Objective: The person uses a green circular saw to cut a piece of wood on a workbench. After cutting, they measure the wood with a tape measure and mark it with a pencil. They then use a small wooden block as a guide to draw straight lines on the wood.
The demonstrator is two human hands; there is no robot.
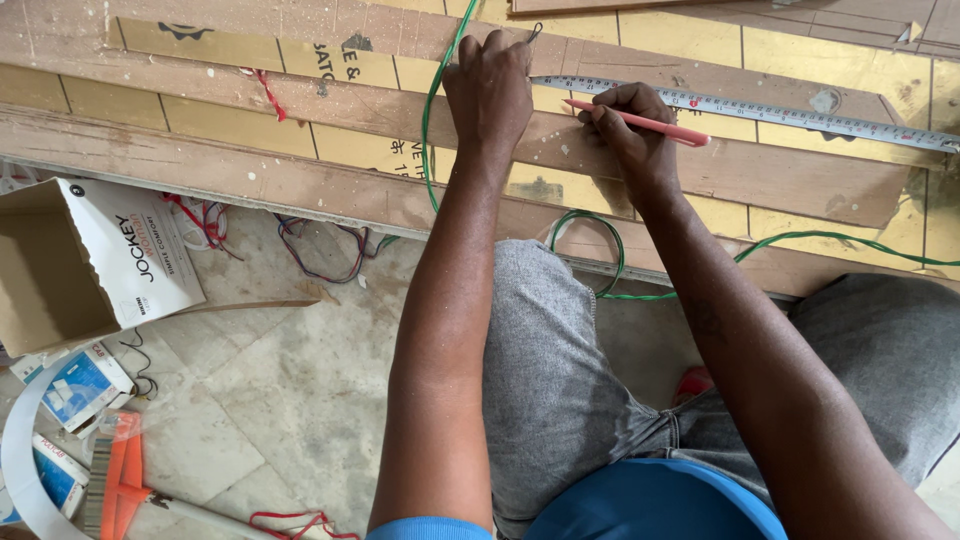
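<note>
My left hand (490, 85) presses down on the near end of a metal tape measure (780, 113) that stretches to the right across brown wooden planks (300, 110). My right hand (632, 130) grips a pink pencil (640, 123), its tip touching the plank just below the tape. A green cable (432, 120) runs under my left wrist and loops past my knee. Both hands rest on the same plank, about a hand's width apart.
An open cardboard box (80, 260) lies at the left on the stone floor (280, 380). Small blue-and-white boxes (75, 385), an orange-handled tool (120, 480), red and dark wires (320, 255) and a white strip (20, 470) are scattered there. My grey shorts fill the lower middle.
</note>
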